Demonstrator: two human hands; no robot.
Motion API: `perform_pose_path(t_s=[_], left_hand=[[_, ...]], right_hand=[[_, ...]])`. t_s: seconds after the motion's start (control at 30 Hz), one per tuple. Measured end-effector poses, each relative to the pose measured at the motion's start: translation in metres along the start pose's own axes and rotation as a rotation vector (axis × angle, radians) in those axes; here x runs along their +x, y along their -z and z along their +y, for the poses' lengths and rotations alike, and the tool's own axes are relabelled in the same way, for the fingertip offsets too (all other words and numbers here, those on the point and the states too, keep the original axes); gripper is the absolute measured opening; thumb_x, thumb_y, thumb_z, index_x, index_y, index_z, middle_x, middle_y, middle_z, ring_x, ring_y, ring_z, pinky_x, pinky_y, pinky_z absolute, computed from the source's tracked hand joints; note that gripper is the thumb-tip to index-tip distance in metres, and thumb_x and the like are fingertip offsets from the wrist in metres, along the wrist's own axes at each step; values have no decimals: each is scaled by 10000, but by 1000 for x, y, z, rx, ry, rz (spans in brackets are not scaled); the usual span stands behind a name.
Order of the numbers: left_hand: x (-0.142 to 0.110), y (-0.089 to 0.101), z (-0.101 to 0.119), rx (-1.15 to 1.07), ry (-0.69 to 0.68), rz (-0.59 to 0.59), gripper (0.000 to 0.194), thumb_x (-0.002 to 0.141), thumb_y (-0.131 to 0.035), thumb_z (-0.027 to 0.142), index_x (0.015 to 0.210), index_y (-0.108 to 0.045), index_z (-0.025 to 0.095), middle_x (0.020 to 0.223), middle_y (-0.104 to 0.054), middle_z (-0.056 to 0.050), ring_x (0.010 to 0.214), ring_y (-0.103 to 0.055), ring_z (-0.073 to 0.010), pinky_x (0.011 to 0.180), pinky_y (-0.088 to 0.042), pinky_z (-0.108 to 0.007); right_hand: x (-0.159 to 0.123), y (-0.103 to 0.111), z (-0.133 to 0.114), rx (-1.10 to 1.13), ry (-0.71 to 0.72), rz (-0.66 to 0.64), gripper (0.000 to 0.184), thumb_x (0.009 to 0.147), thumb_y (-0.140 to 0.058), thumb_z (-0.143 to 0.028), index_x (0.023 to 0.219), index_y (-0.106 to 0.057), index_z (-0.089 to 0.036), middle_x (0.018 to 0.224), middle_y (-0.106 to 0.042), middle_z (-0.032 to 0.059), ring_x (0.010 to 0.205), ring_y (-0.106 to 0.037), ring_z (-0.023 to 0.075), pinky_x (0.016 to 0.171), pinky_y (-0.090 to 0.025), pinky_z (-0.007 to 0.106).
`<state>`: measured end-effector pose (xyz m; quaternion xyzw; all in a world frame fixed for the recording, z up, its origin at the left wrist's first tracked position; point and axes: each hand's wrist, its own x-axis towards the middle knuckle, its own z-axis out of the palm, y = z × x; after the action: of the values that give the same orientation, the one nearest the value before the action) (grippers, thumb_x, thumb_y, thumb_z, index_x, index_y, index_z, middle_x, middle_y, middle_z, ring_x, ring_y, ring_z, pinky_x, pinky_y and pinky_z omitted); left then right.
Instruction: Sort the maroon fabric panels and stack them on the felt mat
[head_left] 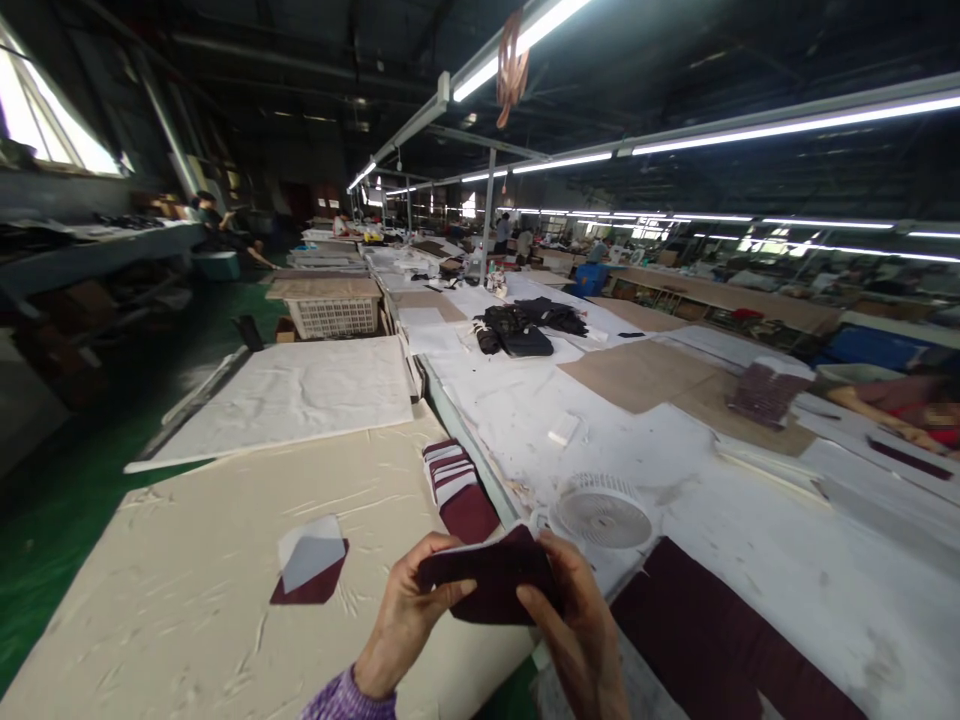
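Both hands hold one folded dark maroon piece [491, 585] with a pale lining edge, just above the near table edge. My left hand [409, 620] pinches its left end, thumb on top. My right hand [581, 630] grips its right side. Just beyond them lies a fanned stack of maroon and white pieces [457, 485]. To the left, a single maroon piece with a white lining [309, 568] lies flat on the cream board [187, 590]. A large maroon sheet [720, 650] lies at the right.
A small white fan [602, 512] lies on the white-covered table [787, 560]. Farther back are a white basket [334, 315], a pile of dark bags [525, 330] and a maroon stack [765, 392]. Another person's arm [877, 410] rests at the far right. Green floor lies to the left.
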<state>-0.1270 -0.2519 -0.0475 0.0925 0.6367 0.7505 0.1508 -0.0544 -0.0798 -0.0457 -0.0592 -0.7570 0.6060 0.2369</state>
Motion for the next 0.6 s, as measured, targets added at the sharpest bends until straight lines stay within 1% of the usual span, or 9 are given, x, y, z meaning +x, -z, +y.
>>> perform_pose_path(t_s=[0.07,0.13,0.23,0.33,0.37,0.43,0.5,0.57,0.6], left_hand=[[0,2,0,13,-18,1,263,629,-763,290,792,-603,158,682,-551,26,637,-474,-93,583,-379,-188],[-1,3,1,6,-26,14,246,628,-763,273,787,-612,162,678,-562,27,632,-481,-91,576,-380,-183],[1,3,1,-33,-1,28,236,626,-767,258,777,-613,162,648,-562,35,604,-473,-80,548,-366,-172],[4,0,-1,-118,38,36,246,625,-771,236,786,-601,158,653,-576,36,612,-486,-80,569,-376,-173],[4,-2,-2,-148,46,36,251,627,-770,230,793,-596,158,670,-589,31,632,-502,-88,592,-390,-182],[5,-5,-4,-213,50,26,247,638,-762,219,808,-593,161,719,-616,15,687,-535,-111,653,-418,-210],[4,-5,-4,-267,46,1,228,655,-749,211,823,-604,161,771,-636,-3,746,-557,-133,716,-431,-237],[2,-1,-5,-334,63,-45,223,704,-715,254,886,-625,164,857,-652,-33,826,-573,-157,768,-432,-257],[2,3,-7,-377,102,-68,247,750,-668,320,939,-631,165,915,-656,-56,874,-578,-173,791,-432,-269]], right_hand=[[1,-1,1,13,-15,-16,374,804,-616,-281,1159,-515,-224,1181,-570,90,1075,-567,230,920,-479,336],[2,-1,1,3,5,-31,358,812,-607,-268,1155,-516,-224,1163,-574,89,1055,-577,225,902,-490,333],[5,-3,-2,-139,144,-25,269,820,-592,-232,1088,-572,-227,1186,-536,91,1072,-552,238,895,-487,363],[4,-8,-2,-425,341,139,153,800,-607,-216,946,-648,-234,1210,-467,100,1075,-510,276,883,-462,440],[4,-9,-1,-517,388,200,138,800,-602,-218,923,-662,-240,1192,-465,103,1056,-507,284,874,-452,461],[3,-11,3,-664,446,264,161,809,-576,-215,928,-676,-256,1082,-514,103,965,-528,279,832,-445,472],[5,-10,9,-717,498,232,188,815,-551,-197,952,-665,-259,952,-564,90,859,-551,254,769,-459,436],[8,-7,18,-670,516,112,198,819,-536,-182,984,-627,-243,908,-600,76,826,-578,235,738,-482,391],[10,-6,23,-618,498,25,211,826,-526,-178,1016,-599,-234,932,-618,75,845,-598,227,737,-499,366]])
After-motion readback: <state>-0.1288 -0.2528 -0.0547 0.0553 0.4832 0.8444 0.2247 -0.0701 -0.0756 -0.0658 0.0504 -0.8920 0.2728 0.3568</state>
